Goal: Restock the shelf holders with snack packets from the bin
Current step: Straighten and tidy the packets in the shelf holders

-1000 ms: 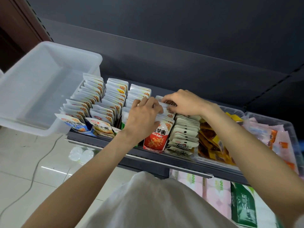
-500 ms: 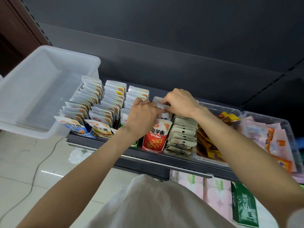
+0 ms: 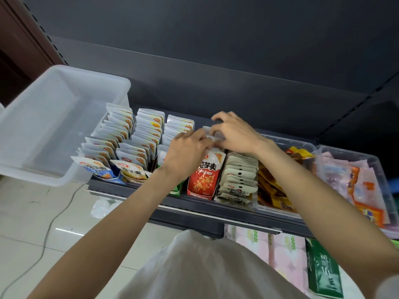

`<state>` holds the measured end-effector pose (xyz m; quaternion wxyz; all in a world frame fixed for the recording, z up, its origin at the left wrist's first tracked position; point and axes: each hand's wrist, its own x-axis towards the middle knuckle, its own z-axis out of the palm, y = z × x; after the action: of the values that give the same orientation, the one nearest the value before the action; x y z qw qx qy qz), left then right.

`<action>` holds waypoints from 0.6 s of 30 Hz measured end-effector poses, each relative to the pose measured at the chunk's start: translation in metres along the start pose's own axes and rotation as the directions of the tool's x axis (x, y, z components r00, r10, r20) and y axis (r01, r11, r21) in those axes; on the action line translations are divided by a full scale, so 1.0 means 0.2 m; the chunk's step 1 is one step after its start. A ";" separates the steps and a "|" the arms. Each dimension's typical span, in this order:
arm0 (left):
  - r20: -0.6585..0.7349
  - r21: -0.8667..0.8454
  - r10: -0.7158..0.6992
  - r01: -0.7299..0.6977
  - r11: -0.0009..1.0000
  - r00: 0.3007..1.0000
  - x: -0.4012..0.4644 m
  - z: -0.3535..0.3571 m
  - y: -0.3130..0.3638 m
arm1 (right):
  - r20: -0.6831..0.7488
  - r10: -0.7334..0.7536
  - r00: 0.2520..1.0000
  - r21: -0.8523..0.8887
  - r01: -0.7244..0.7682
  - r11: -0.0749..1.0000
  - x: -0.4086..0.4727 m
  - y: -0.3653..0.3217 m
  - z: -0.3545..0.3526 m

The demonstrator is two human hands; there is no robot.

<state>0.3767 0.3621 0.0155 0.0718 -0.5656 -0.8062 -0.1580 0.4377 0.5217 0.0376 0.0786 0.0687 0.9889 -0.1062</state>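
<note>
Our bin [image 3: 54,126] left of the packet rows [image 3: 129,139], trays [image 3: 354,160] right, tissue packs [image 3: 259,244] below.

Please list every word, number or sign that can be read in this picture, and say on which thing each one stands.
"20%": yellow badges on the white snack packets in the shelf rows.
"20%": top corner of the red front packet.
"100%", upside down: pink wrapped packs on the lower shelf.
Large Chinese characters on the red, blue and brown front packets: too blurred to quote.
Green pack: print unreadable.

"20%" marks the white packets [image 3: 149,134]; the pink packs [image 3: 254,240] seem to read "100".
</note>
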 end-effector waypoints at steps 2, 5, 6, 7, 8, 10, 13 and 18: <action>0.022 0.040 -0.019 0.018 0.999 1.000 0.00 0.01 -0.01 | 0.038 0.008 0.999 0.038 -0.009 0.999 0.02 0.02 -0.02; 0.049 0.083 -0.023 0.019 0.996 0.999 -0.02 -0.01 -0.02 | -0.036 -0.045 0.998 -0.062 0.043 0.997 0.03 0.02 -0.01; 0.096 0.113 -0.038 0.027 0.993 0.995 -0.02 -0.01 -0.01 | -0.041 -0.051 0.998 -0.068 0.048 0.996 0.03 0.01 0.00; 0.146 0.151 -0.062 0.040 0.988 0.987 -0.04 -0.02 0.00 | -0.027 -0.049 0.998 -0.041 0.048 0.998 0.03 0.01 0.00; 0.179 0.196 -0.081 0.045 0.980 0.980 -0.04 -0.02 0.01 | 0.005 -0.039 0.999 0.013 0.039 0.999 0.04 0.00 0.01; 0.154 0.232 -0.079 0.042 0.972 0.985 -0.08 -0.02 0.06 | 0.077 -0.035 0.996 0.094 0.028 0.995 0.04 0.00 0.00; -0.112 0.047 -0.034 0.039 0.998 0.993 -0.16 0.00 0.15 | 0.130 -0.054 0.990 0.071 0.045 0.996 0.04 -0.01 -0.01; -0.142 -0.030 -0.077 0.074 0.997 0.987 -0.28 0.07 0.23 | 0.122 -0.048 0.991 -0.011 0.050 0.999 0.09 0.02 -0.01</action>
<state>0.4392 0.3319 -0.0067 0.1165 -0.5227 -0.8178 -0.2106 0.4200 0.5273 0.0352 0.1367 0.0372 0.9843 -0.1051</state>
